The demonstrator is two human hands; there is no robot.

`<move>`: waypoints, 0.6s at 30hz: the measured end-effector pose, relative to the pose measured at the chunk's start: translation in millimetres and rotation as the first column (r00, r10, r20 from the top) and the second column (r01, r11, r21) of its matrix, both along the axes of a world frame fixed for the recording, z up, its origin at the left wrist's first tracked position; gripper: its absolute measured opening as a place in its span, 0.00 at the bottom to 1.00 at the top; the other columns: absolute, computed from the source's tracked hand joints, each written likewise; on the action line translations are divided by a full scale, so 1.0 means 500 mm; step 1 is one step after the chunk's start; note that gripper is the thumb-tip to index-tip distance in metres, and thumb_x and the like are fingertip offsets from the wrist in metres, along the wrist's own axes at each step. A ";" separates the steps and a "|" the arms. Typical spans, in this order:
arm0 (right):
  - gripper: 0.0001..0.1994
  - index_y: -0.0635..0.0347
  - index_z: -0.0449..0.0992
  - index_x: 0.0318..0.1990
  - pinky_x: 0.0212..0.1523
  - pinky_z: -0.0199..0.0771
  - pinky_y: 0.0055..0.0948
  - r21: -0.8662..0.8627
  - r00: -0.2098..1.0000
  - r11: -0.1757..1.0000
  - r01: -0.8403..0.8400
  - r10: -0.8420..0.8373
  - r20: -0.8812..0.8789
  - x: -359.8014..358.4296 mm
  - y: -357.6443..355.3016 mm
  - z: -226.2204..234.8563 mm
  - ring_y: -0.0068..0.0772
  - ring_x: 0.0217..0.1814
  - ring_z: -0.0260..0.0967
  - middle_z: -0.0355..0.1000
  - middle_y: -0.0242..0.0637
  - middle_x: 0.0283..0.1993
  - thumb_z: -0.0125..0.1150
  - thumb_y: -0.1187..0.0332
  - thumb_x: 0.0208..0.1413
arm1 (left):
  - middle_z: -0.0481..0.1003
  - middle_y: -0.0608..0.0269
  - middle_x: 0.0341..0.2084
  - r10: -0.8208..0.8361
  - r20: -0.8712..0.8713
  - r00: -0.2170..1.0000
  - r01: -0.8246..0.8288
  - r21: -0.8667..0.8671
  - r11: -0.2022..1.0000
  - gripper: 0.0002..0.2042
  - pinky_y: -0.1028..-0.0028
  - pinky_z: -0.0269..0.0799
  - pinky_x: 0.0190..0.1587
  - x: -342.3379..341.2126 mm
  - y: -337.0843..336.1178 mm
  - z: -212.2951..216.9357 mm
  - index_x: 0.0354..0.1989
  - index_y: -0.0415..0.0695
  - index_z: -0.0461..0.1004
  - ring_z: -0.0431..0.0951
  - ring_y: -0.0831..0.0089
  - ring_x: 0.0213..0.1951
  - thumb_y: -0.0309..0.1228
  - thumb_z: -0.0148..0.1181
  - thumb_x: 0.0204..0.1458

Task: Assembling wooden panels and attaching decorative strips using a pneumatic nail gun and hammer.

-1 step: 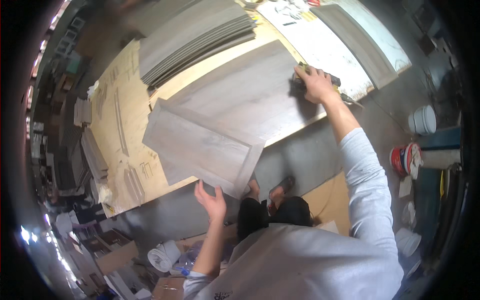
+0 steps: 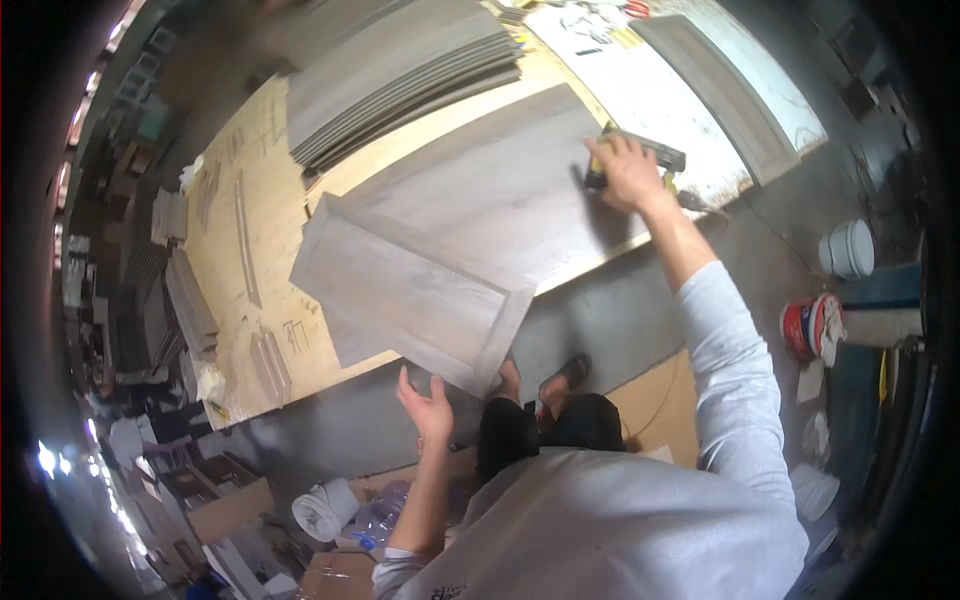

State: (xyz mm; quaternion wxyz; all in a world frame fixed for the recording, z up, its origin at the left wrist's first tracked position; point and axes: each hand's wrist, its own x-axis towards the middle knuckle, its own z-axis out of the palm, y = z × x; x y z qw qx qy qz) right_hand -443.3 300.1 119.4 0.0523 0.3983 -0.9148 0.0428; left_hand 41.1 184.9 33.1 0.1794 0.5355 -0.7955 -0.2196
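My right hand [image 2: 632, 180] grips a black and yellow nail gun [image 2: 655, 153] by its body, over the right end of a large grey-brown board [image 2: 480, 165]. Its fingers wrap round the tool, hiding part of it. Across the left part of that board lies a framed grey-brown panel [image 2: 400, 285] with a raised border, set at an angle and reaching past the near table edge. My left hand [image 2: 430, 408] is just off the panel's near edge, fingers apart and holding nothing.
Behind the board rises a stack of similar panels [image 2: 410, 95]. Thin strips [image 2: 245, 240] lie on the plywood table [image 2: 225, 330] at left. A long panel [image 2: 715, 95] rests on the white surface at right. On the floor stand a white bucket [image 2: 846, 248] and a red bucket [image 2: 797, 330].
The nail gun has turned slightly in my right hand, and more of its dark body shows. My left hand keeps its open pose; the whole view has shifted a little.
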 end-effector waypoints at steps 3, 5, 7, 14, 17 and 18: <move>0.27 0.54 0.72 0.63 0.62 0.71 0.49 -0.245 0.897 0.945 -0.216 0.292 0.332 0.158 -0.121 -0.032 0.56 0.60 0.70 0.73 0.52 0.58 0.62 0.57 0.56 | 0.76 0.57 0.46 0.495 -0.463 0.735 -0.002 0.728 0.685 0.33 0.70 0.76 0.41 0.031 0.016 -0.008 0.76 0.43 0.46 0.78 0.71 0.42 0.32 0.54 0.66; 0.25 0.57 0.75 0.60 0.60 0.72 0.47 -0.367 0.748 0.909 -0.197 0.381 0.543 0.261 -0.161 -0.129 0.58 0.57 0.72 0.76 0.55 0.51 0.61 0.57 0.57 | 0.77 0.58 0.44 0.598 -0.495 0.630 0.076 0.806 0.587 0.34 0.72 0.76 0.39 -0.020 0.007 0.016 0.76 0.44 0.45 0.78 0.72 0.41 0.31 0.53 0.65; 0.24 0.55 0.76 0.59 0.57 0.72 0.49 -0.313 0.822 0.946 -0.086 0.245 0.514 0.369 -0.160 -0.153 0.58 0.53 0.71 0.74 0.51 0.51 0.62 0.55 0.57 | 0.77 0.58 0.41 0.687 -0.505 0.522 0.175 0.852 0.493 0.34 0.73 0.75 0.36 -0.032 0.014 0.018 0.77 0.45 0.43 0.77 0.74 0.40 0.29 0.51 0.65; 0.24 0.62 0.78 0.57 0.53 0.74 0.46 -0.232 0.569 0.969 0.081 0.146 0.809 0.483 0.011 -0.135 0.57 0.50 0.75 0.75 0.59 0.46 0.65 0.58 0.56 | 0.76 0.64 0.34 0.192 -0.195 0.962 -0.020 0.650 0.760 0.36 0.71 0.77 0.41 0.195 0.066 -0.139 0.78 0.53 0.44 0.76 0.76 0.36 0.24 0.50 0.62; 0.18 0.62 0.81 0.51 0.38 0.76 0.28 0.004 -0.047 0.995 0.104 0.001 0.999 0.507 0.125 -0.139 0.29 0.34 0.76 0.77 0.38 0.33 0.64 0.57 0.62 | 0.77 0.68 0.39 0.531 -0.217 0.819 -0.023 0.912 0.409 0.33 0.72 0.76 0.41 0.167 0.057 0.072 0.77 0.55 0.53 0.76 0.80 0.37 0.23 0.50 0.62; 0.16 0.61 0.81 0.49 0.36 0.76 0.25 0.003 -0.159 0.990 0.144 0.020 0.987 0.531 0.153 -0.145 0.24 0.34 0.74 0.77 0.34 0.33 0.64 0.58 0.63 | 0.77 0.68 0.42 0.364 -0.101 0.926 -0.075 0.896 0.438 0.32 0.73 0.76 0.41 0.191 0.023 0.104 0.76 0.56 0.55 0.76 0.81 0.38 0.23 0.50 0.62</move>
